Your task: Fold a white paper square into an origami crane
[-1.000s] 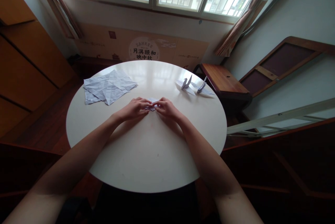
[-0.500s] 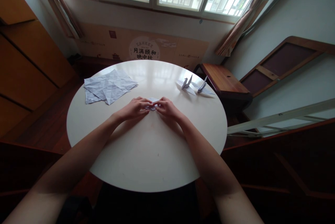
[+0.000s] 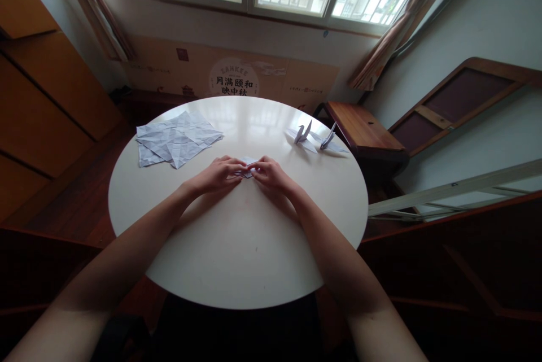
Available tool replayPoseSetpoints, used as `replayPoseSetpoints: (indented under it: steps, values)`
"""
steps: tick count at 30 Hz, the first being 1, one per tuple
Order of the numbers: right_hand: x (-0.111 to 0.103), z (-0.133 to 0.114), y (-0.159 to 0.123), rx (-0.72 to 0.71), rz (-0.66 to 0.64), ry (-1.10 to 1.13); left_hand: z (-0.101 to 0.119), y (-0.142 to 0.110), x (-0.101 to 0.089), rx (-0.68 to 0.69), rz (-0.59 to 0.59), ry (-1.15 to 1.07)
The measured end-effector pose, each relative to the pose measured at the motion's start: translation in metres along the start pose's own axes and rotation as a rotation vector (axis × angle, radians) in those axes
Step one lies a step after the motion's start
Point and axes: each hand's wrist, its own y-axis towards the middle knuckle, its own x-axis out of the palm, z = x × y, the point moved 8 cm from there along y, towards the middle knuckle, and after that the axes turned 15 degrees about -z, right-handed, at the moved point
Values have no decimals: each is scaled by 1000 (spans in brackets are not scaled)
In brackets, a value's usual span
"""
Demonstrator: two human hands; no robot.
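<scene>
A small piece of folded white paper [image 3: 247,174] lies on the white oval table [image 3: 237,249], between my two hands. My left hand [image 3: 222,173] grips its left side, thumb nearer me and fingers on the far side. From the other side, my right hand [image 3: 269,172] pinches the paper in the same way, and the fingertips of both hands nearly meet over it. Much of the paper is covered by the fingers, so its exact folds cannot be made out.
Creased white paper sheets [image 3: 178,139] lie overlapped at the table's back left. Two folded paper cranes, a nearer-left one [image 3: 302,137] and one beside it [image 3: 328,142], stand at the back right. Beyond the table's right edge is a wooden stool-like table [image 3: 364,125].
Almost nothing differs. Both hands keep their hold on the folded paper in the same spot, and the view has shifted very slightly.
</scene>
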Motion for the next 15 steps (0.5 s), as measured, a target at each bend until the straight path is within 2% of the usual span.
replayPoseSetpoints:
  steps: [15]
  values:
    - [-2, -4, -3, -4, -6, 8, -2, 0, 0, 2, 5, 3]
